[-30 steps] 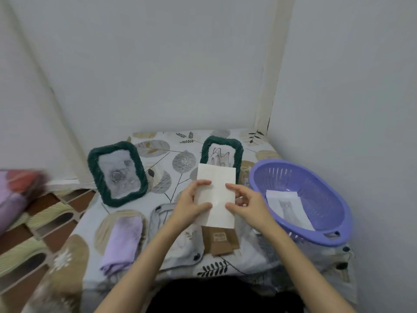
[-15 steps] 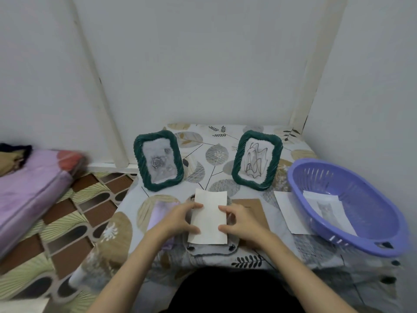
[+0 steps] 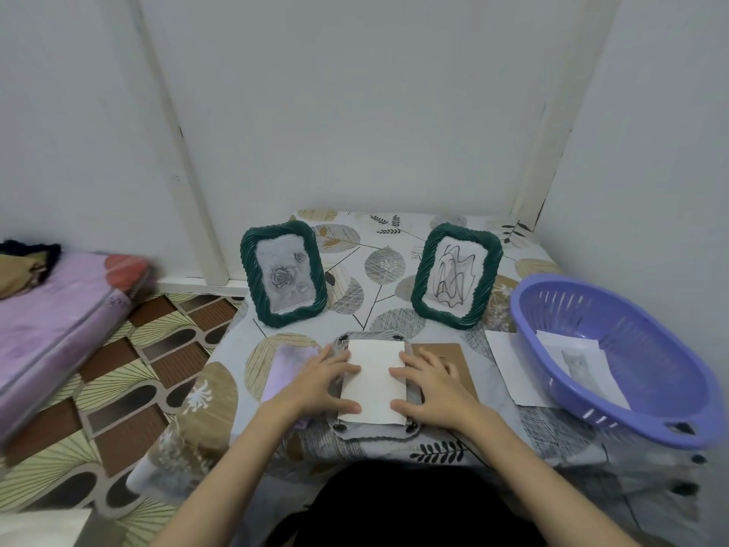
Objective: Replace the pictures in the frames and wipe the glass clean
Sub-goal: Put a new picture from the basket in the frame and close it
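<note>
White paper (image 3: 374, 382), blank side up, lies flat on the back of a grey frame (image 3: 372, 430) that sits face down near the front edge of the table (image 3: 394, 278). Both hands press it there with straight, spread fingers: the left hand (image 3: 321, 382) along the paper's left edge, the right hand (image 3: 432, 386) along its right edge, neither curled round anything. Black tabs show at the frame's corners outside the paper.

Under the left hand lies a lilac cloth (image 3: 286, 367), partly covered. Under the right hand sits a brown backing board (image 3: 453, 359), touching the frame's right side. Further right a loose white sheet (image 3: 513, 365) runs under the rim of a purple basket (image 3: 615, 373), which holds a printed picture (image 3: 578, 363), possibly of a cat, though it is too faint to be sure.

Behind the hands two green frames stand upright, well apart: the left green frame (image 3: 283, 274) with a rose print, the right green frame (image 3: 457, 276) with a black scribble. Open tablecloth lies between them. Walls close the back and right sides; the left edge drops to patterned floor (image 3: 118, 373) and a pink mattress (image 3: 55, 317).
</note>
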`<state>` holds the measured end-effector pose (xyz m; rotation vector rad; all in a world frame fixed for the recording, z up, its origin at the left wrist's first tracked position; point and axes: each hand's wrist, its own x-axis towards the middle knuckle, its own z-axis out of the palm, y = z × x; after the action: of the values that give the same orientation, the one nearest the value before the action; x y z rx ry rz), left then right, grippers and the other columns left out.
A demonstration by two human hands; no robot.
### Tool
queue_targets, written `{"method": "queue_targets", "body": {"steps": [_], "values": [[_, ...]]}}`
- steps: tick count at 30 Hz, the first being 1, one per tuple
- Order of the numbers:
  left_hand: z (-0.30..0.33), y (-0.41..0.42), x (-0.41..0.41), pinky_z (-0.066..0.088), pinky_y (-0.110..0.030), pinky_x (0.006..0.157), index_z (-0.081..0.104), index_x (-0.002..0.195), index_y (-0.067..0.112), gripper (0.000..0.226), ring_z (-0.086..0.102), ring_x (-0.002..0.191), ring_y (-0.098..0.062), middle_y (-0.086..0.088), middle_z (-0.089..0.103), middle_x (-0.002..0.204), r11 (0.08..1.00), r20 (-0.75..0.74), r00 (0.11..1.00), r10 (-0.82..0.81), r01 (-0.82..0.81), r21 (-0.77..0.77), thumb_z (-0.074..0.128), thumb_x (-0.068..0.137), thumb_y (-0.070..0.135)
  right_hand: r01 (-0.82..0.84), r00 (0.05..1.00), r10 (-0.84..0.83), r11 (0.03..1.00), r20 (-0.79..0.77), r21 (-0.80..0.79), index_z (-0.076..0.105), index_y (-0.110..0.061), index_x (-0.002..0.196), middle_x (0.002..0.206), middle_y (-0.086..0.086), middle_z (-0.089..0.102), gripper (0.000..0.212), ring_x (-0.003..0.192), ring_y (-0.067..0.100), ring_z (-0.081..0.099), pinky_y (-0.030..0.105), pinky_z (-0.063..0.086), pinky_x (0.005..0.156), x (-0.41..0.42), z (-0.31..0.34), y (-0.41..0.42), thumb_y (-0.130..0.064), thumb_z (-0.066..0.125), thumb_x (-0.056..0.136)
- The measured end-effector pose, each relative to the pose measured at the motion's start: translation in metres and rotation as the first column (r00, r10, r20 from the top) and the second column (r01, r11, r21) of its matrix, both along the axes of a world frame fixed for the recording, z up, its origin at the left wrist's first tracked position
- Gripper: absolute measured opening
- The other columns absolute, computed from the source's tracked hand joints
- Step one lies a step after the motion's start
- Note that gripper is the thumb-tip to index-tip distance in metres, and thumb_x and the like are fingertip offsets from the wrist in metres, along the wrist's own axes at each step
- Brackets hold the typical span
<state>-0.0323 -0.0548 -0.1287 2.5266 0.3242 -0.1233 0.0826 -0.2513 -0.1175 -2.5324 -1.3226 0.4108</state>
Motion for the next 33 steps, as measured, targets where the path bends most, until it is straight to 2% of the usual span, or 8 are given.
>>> {"method": "queue_targets", "body": {"steps": [2,5,8,12,21,26,29,33], "values": [[-0.001,-0.001,0.000,0.001,-0.038,0.118,0.041,0.137,0.026,0.074,-0.003,0.145,-0.018,0.003,0.018,0.155,1.000,0.006,1.000,0.002,-0.002,0.023,0.073,0.073,0.043,-0.008,1.000,0.007,1.000,-0.016,-0.017,0.037,-0.032,0.138,0.155,-0.009,0.016,0.059,0.143,0.014,0.001,0.051,0.003,0.114,0.001,0.000,0.000,-0.050,0.053,0.085],[0.000,-0.001,0.000,0.001,-0.037,0.117,0.039,0.138,0.026,0.076,-0.002,0.145,-0.018,0.004,0.016,0.156,0.998,-0.008,1.000,-0.004,0.005,0.059,0.070,0.073,0.048,-0.015,0.999,0.014,0.999,-0.042,-0.028,0.035,-0.032,0.140,0.155,-0.009,0.014,0.056,0.144,0.013,-0.001,0.054,0.000,0.114,0.002,0.002,0.000,-0.045,0.052,0.088],[0.003,0.003,-0.002,0.000,-0.037,0.117,0.036,0.140,0.028,0.087,-0.003,0.145,-0.017,0.004,0.015,0.156,0.998,-0.058,0.998,-0.030,0.033,0.053,0.066,0.066,0.061,-0.031,0.998,0.028,0.999,-0.063,-0.040,0.033,-0.033,0.141,0.155,-0.010,0.012,0.055,0.144,0.013,-0.004,0.056,-0.004,0.113,0.002,0.003,0.001,-0.043,0.050,0.089],[0.005,0.007,-0.006,0.001,-0.038,0.117,0.036,0.140,0.030,0.078,-0.003,0.145,-0.016,0.007,0.015,0.156,0.999,-0.064,0.997,-0.047,0.048,0.023,0.072,0.073,0.044,-0.043,0.997,0.040,0.998,-0.058,-0.052,0.032,-0.034,0.141,0.156,-0.012,0.010,0.054,0.144,0.012,-0.005,0.057,-0.006,0.113,0.002,0.002,-0.001,-0.044,0.049,0.090],[0.008,0.008,-0.004,0.004,-0.035,0.117,0.041,0.137,0.027,0.075,0.001,0.145,-0.015,0.005,0.015,0.156,0.998,-0.043,0.998,-0.052,0.054,0.040,0.074,0.071,0.043,-0.055,0.996,0.048,0.995,-0.080,-0.078,0.031,-0.032,0.141,0.156,-0.009,0.008,0.055,0.144,0.014,-0.006,0.059,-0.007,0.112,-0.001,0.004,-0.001,-0.041,0.050,0.090],[0.007,0.009,0.003,0.003,-0.034,0.117,0.031,0.143,0.022,0.085,0.000,0.145,-0.016,0.003,0.010,0.157,0.996,-0.070,0.996,-0.048,0.053,0.071,0.073,0.072,0.045,-0.002,0.998,0.001,1.000,-0.069,-0.014,0.029,-0.030,0.143,0.157,-0.007,0.006,0.061,0.144,0.014,-0.007,0.058,-0.007,0.112,-0.004,0.004,0.005,-0.049,0.048,0.088],[0.008,0.009,0.004,0.002,-0.034,0.117,0.027,0.145,0.022,0.088,0.001,0.145,-0.017,0.002,0.008,0.157,0.988,-0.111,0.991,-0.076,0.089,0.125,0.071,0.073,0.046,0.014,0.999,-0.016,0.999,-0.037,-0.040,0.027,-0.029,0.143,0.157,-0.006,0.005,0.062,0.144,0.016,-0.008,0.059,-0.006,0.111,-0.005,0.001,0.008,-0.053,0.045,0.089],[0.007,0.012,0.003,0.005,-0.033,0.118,0.027,0.145,0.021,0.089,0.007,0.145,-0.016,0.001,0.010,0.157,0.991,-0.108,0.992,-0.070,0.081,0.102,0.072,0.072,0.045,0.019,0.999,-0.021,0.997,-0.035,-0.075,0.025,-0.030,0.144,0.157,-0.007,0.001,0.062,0.144,0.017,-0.009,0.060,-0.006,0.110,-0.008,-0.004,0.010,-0.054,0.043,0.089]]}}
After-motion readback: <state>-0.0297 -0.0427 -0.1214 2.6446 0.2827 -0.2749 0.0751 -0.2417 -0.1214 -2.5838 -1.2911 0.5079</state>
